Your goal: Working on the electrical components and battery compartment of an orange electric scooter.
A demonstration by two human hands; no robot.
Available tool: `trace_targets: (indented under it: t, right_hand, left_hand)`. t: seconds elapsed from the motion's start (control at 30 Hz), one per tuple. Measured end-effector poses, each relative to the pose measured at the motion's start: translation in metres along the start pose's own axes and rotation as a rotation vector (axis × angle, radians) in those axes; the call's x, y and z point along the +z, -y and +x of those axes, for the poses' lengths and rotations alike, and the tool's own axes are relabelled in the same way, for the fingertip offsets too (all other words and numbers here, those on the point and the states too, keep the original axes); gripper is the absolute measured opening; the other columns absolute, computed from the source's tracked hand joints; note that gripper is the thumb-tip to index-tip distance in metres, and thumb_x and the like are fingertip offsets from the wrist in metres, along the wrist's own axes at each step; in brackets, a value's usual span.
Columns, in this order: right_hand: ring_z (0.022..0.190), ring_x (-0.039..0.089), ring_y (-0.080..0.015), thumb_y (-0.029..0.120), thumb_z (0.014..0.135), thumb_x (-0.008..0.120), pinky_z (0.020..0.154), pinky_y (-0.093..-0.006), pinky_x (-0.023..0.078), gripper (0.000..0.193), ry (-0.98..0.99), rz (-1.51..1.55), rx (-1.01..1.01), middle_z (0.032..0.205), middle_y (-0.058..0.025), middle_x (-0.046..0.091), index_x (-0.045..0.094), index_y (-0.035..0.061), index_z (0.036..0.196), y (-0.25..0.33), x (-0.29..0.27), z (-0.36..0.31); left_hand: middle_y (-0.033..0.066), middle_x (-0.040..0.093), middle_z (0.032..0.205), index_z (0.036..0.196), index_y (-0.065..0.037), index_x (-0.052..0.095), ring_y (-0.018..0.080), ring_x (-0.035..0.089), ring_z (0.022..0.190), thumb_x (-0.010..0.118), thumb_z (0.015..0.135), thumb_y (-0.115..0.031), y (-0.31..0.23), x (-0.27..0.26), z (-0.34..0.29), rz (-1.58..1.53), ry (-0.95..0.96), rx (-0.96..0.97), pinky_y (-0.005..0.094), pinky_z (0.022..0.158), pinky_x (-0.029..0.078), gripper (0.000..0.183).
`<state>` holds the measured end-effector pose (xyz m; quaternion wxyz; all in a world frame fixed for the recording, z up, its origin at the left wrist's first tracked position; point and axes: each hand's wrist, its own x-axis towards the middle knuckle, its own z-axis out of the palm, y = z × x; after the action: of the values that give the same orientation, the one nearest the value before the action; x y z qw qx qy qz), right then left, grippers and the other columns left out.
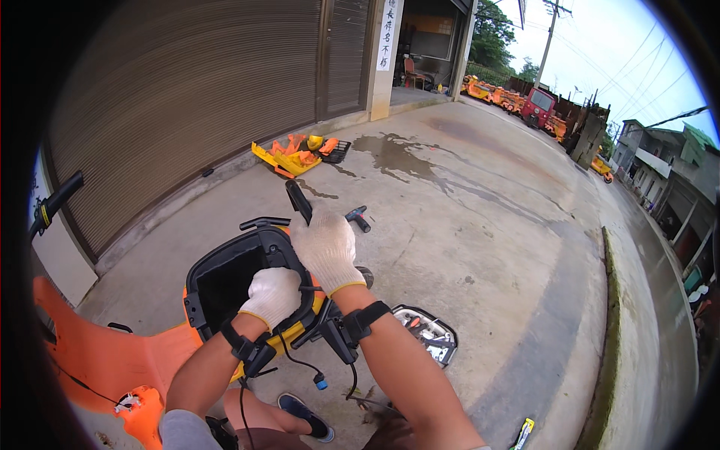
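Note:
An orange and yellow scooter body (pixel 161 346) stands before me, its black storage compartment (pixel 225 274) uncovered. My left hand (pixel 273 298), in a white knit glove, is curled at the compartment's right rim; whatever its fingers grip is hidden. Beyond it my right hand (pixel 325 244), also gloved, is closed at the far right corner of the compartment. A black bar-shaped part (pixel 298 202) juts up past its fingers, and the hand appears to be around its lower end. Just past that hand a dark power drill (pixel 360 218) with teal accents lies on the concrete.
An open tool case (pixel 427 334) lies on the ground at right. Yellow and orange body panels (pixel 291 157) and a black crate (pixel 337 152) lie near the roller shutter (pixel 202 82). A handlebar grip (pixel 61 196) rises at left. A cable with a blue connector (pixel 321 381) hangs below my wrists.

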<state>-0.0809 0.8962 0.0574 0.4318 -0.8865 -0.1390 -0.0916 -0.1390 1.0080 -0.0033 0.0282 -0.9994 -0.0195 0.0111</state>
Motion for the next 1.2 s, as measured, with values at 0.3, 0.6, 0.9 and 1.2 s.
trace_targets:
  t: [0.3,0.6,0.9,1.2]
  right_hand:
    - [0.092,0.069,-0.0429,0.031,0.088,0.059,0.084,-0.05,0.055,0.035,-0.037,-0.004,-0.052,0.093,-0.0251,0.07,0.065,0.0013,0.106,0.001,-0.003,-0.004]
    - [0.091,0.068,-0.0446,0.029,0.087,0.058,0.082,-0.0511,0.055,0.033,-0.042,0.002,-0.036,0.092,-0.027,0.07,0.065,0.0025,0.106,0.001,-0.001,-0.003]
    - [0.091,0.068,-0.0428,0.032,0.088,0.056,0.084,-0.0498,0.054,0.037,-0.042,0.003,-0.049,0.091,-0.0264,0.069,0.065,0.0013,0.107,-0.002,-0.001,-0.002]
    - [0.088,0.069,-0.0429,0.029,0.087,0.059,0.081,-0.0508,0.056,0.032,-0.069,-0.022,-0.067,0.091,-0.0254,0.07,0.066,0.0015,0.101,-0.001,0.0,-0.003]
  left_hand:
    - [0.018,0.073,0.09,0.091,-0.004,0.075,0.0332,0.073,0.085,0.062,0.08,-0.019,-0.003,0.0,-0.003,0.029,-0.019,-0.009,0.042,0.075,0.058,0.023]
    - [0.0193,0.073,0.094,0.096,-0.003,0.073,0.0348,0.072,0.09,0.058,0.084,-0.021,0.003,-0.004,-0.002,-0.007,-0.002,0.051,0.0442,0.079,0.057,0.026]
    - [0.0192,0.072,0.095,0.096,-0.003,0.071,0.035,0.071,0.092,0.057,0.085,-0.022,-0.001,0.004,0.004,-0.071,-0.006,-0.002,0.045,0.08,0.056,0.026]
    - [0.0155,0.072,0.091,0.097,-0.01,0.072,0.0361,0.071,0.089,0.064,0.082,-0.023,0.018,-0.005,-0.007,-0.091,-0.047,0.105,0.0459,0.078,0.057,0.021]
